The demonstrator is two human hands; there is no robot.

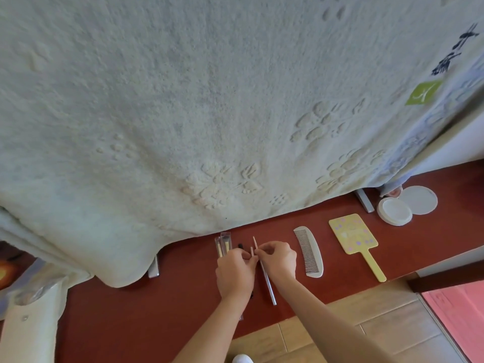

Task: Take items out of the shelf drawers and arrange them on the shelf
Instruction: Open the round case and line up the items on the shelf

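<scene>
On the dark red shelf top my left hand and my right hand meet over a row of slim makeup tools. My right hand pinches a thin silver-handled pencil brush whose pointed tip rises behind the fingers. My left hand's fingers curl round a short pinkish stick beside it. Two clear-sleeved brushes lie just left of my left hand. To the right lie a white comb and a yellow hand mirror.
A large pale textured towel hangs over the shelf's back, hiding what stands behind. A round white jar and its lid sit at the far right. Metal feet stand under the towel. Tiled floor lies below.
</scene>
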